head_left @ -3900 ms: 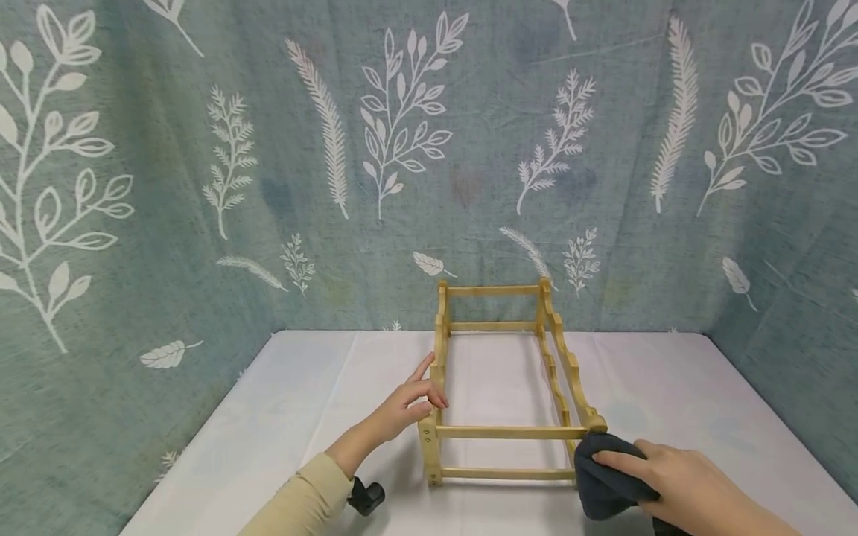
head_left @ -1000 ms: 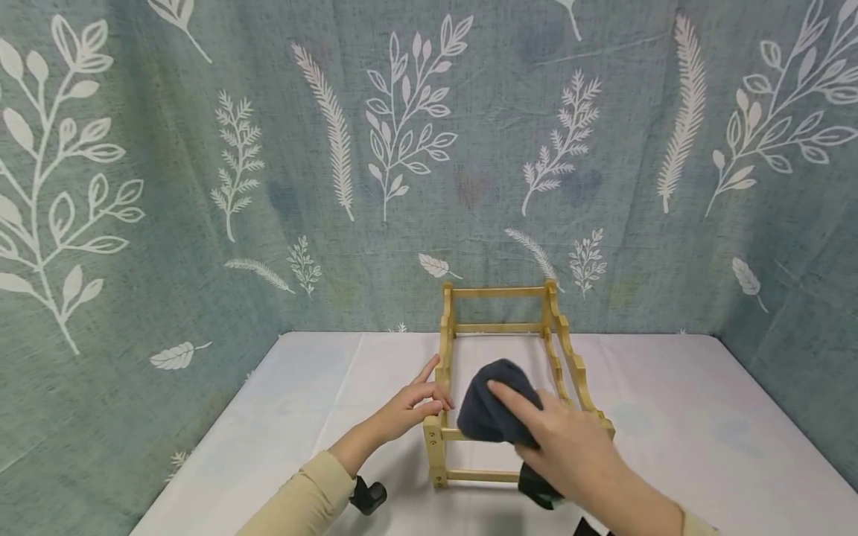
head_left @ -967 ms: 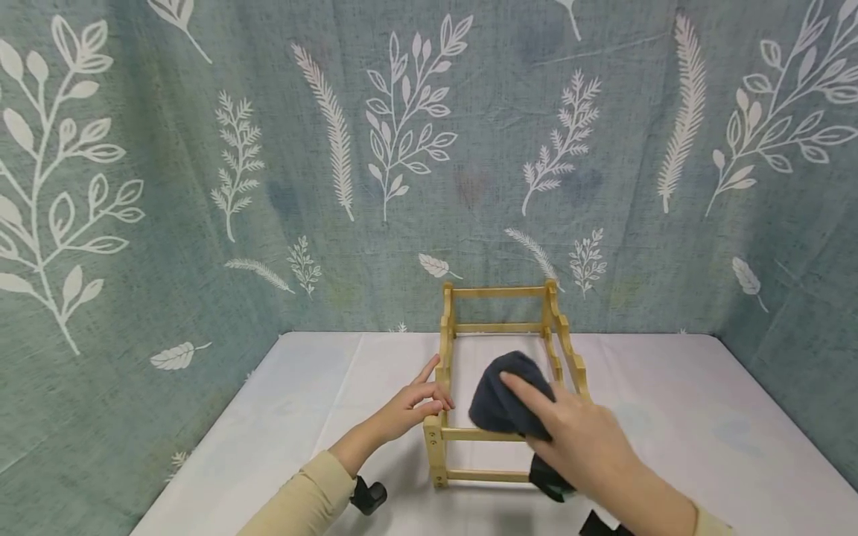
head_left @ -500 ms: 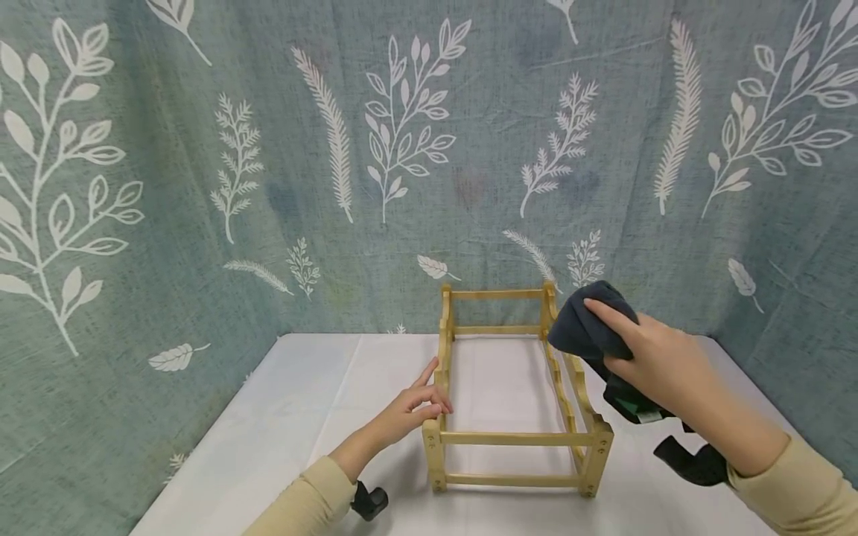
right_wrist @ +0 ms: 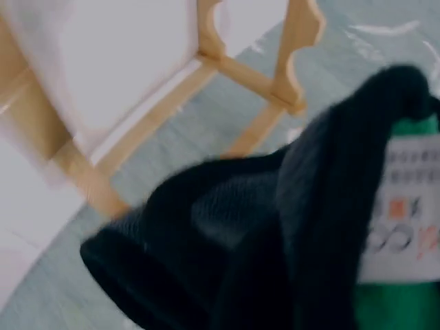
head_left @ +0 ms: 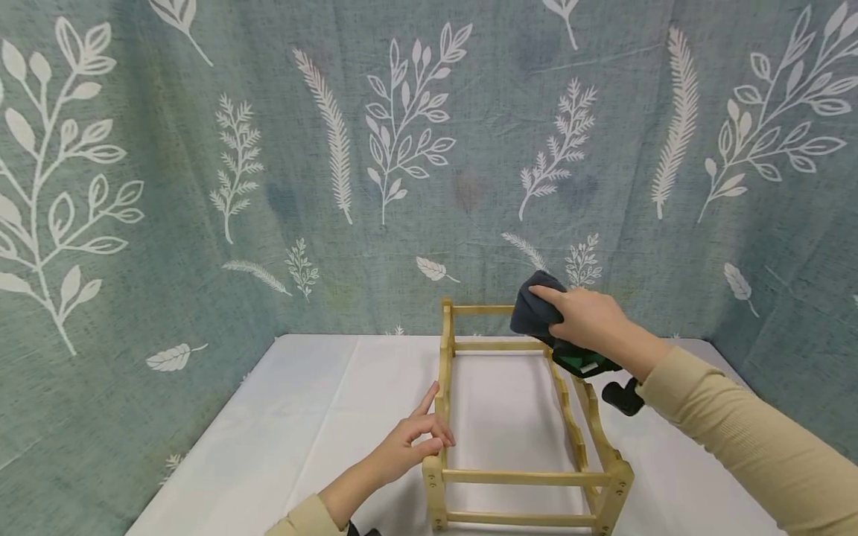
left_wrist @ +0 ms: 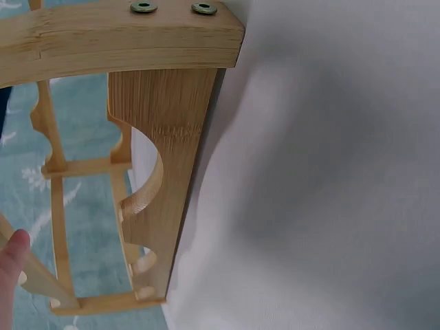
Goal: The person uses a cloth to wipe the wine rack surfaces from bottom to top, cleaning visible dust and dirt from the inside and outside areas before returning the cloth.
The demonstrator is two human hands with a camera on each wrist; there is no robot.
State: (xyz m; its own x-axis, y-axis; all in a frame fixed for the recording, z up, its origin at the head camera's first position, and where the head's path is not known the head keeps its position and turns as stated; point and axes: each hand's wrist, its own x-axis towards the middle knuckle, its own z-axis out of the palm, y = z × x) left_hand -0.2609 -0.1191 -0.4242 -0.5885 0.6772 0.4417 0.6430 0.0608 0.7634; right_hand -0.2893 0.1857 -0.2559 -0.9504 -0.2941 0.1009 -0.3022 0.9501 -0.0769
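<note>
A light wooden rack [head_left: 516,478] with scalloped side rails stands lengthwise on the table in the head view. My left hand [head_left: 410,442] holds its left rail, index finger stretched along it and the other fingers bent over the top. The left wrist view shows the rack's scalloped side [left_wrist: 175,144] and one of my fingertips [left_wrist: 12,265]. At the far right end, my right hand [head_left: 590,318] grips a bunched dark blue cloth [head_left: 534,309], which hides that corner of the rack. Up close in the right wrist view, the cloth [right_wrist: 240,254] has a green patch and a white label [right_wrist: 405,206].
White cloth covers the table [head_left: 362,394]. A green leaf-patterned curtain [head_left: 281,149] hangs behind and along both sides, close behind the rack's far end. Black wrist gear [head_left: 622,398] hangs beneath the right wrist.
From near the rack's front rail, my right hand has carried the cloth out to the right, then across to the far right end. The rack and my left hand have shifted towards me.
</note>
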